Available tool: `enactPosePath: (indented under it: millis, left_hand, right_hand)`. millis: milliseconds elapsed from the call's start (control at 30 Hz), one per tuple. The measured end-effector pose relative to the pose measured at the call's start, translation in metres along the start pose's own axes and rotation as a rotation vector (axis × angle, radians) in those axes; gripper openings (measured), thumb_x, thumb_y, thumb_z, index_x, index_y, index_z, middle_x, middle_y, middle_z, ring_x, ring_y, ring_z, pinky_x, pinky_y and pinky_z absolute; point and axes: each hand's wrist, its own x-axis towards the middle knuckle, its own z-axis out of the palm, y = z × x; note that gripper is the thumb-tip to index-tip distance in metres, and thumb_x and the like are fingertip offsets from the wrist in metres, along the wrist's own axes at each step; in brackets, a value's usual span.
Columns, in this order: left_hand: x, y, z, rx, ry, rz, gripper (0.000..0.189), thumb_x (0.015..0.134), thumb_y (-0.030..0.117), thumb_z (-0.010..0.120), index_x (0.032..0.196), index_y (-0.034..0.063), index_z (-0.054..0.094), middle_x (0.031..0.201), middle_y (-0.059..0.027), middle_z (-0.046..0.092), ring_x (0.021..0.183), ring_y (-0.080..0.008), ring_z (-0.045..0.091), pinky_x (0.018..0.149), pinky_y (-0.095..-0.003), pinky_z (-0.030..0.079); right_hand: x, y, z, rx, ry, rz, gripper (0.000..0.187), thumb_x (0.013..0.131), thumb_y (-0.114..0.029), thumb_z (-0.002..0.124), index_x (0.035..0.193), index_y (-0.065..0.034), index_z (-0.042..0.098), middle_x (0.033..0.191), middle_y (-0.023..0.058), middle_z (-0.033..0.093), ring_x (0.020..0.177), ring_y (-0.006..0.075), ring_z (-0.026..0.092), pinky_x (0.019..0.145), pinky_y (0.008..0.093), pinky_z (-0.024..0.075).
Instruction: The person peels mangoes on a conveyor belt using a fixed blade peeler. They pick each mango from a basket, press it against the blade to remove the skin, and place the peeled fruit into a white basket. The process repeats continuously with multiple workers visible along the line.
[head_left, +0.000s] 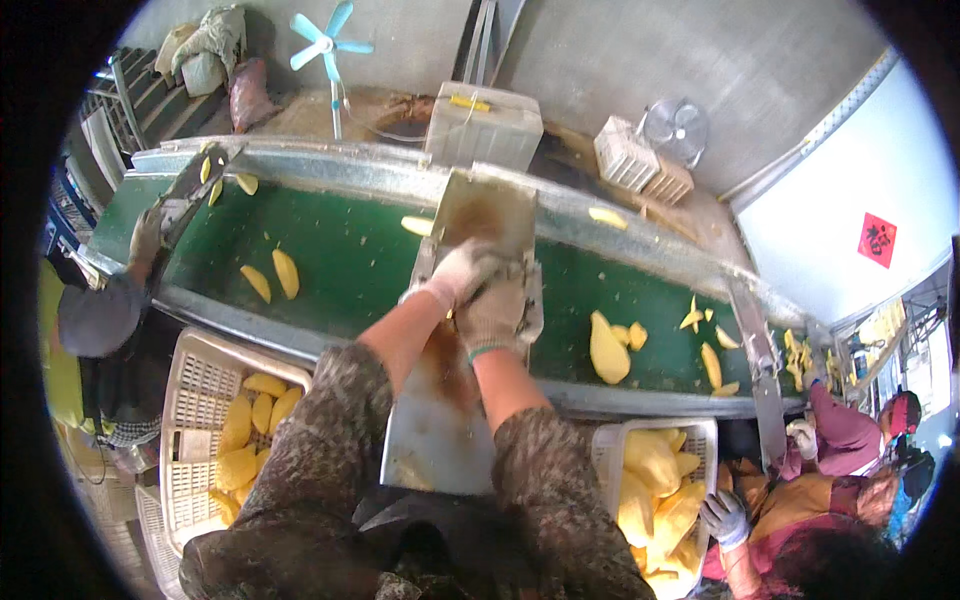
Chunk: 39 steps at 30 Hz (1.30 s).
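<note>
Both my hands wear pale knit gloves and are together over a narrow, brown-stained metal board (486, 196) that spans the green conveyor belt. My left hand (466, 271) lies with fingers bent, against or just above my right hand (491, 315). Blur and overlap hide whatever is between them. A greyish, worn-looking edge (534, 304) shows beside my right hand; I cannot tell what it belongs to. A yellow fruit slice (417, 226) rests on the belt at the board's left edge. Right of the board lies a larger peeled yellow fruit piece (608, 351), perhaps mango.
The green conveyor belt (337, 247) carries scattered slices. Crates of yellow fruit stand left (187, 420) and right (711, 442) of me. Co-workers are at the far left (105, 315) and lower right (795, 502), one gloved hand (724, 517) near the right crate. Behind stands a blue-bladed fan (324, 45).
</note>
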Motion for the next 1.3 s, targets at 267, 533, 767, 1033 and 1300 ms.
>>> enactPosePath:
  millis: [267,533,767,1033,1300]
  left_hand:
    - [-0.006,-0.01,-0.005,0.08,-0.019,0.328,0.041,0.102,0.029,0.066,0.138,0.0101,0.072,0.146,-0.0169,0.067,0.137,-0.0357,0.061,0.119,-0.0429,0.048]
    - [-0.051,0.002,-0.032,0.101,0.2,0.325,0.042,0.106,0.022,0.063,0.144,0.0056,0.066,0.149,-0.0191,0.064,0.139,-0.0398,0.059,0.119,-0.0447,0.047]
    - [-0.114,-0.107,-0.028,-0.722,0.369,-0.394,0.056,0.116,0.041,0.05,0.158,0.0052,0.056,0.161,-0.0105,0.057,0.143,-0.0301,0.056,0.122,-0.0404,0.043]
    - [-0.141,-0.075,0.002,-0.13,0.192,-0.513,0.081,0.106,0.07,0.052,0.151,0.0042,0.06,0.13,-0.0226,0.073,0.125,-0.0408,0.067,0.106,-0.0484,0.053]
    - [-0.144,-0.014,-0.023,0.023,0.133,-0.625,0.088,0.103,0.079,0.05,0.147,0.0037,0.063,0.117,-0.0306,0.077,0.116,-0.0493,0.072,0.098,-0.0565,0.056]
  right_hand:
    - [-0.004,0.007,0.013,-0.001,0.029,-0.013,0.039,0.086,-0.028,0.075,0.117,-0.0043,0.074,0.12,0.0205,0.074,0.116,0.0416,0.067,0.106,0.0496,0.052]
    - [-0.001,0.005,0.001,0.051,0.037,-0.072,0.027,0.092,-0.023,0.071,0.114,-0.0093,0.074,0.123,0.0135,0.074,0.115,0.0389,0.067,0.104,0.0529,0.0502]
    - [-0.014,-0.01,0.007,-0.052,0.225,-0.067,0.02,0.095,-0.024,0.072,0.111,-0.0133,0.071,0.113,0.01,0.072,0.108,0.0389,0.067,0.096,0.0528,0.0555]
    - [0.028,0.008,0.015,0.149,0.165,-0.104,0.034,0.097,-0.03,0.073,0.126,-0.0131,0.073,0.128,0.0107,0.074,0.117,0.0371,0.068,0.104,0.0497,0.0535]
    - [0.028,0.015,0.006,0.027,0.087,-0.166,0.043,0.098,-0.031,0.073,0.136,-0.0128,0.066,0.132,0.0127,0.07,0.12,0.0384,0.066,0.105,0.0491,0.0525]
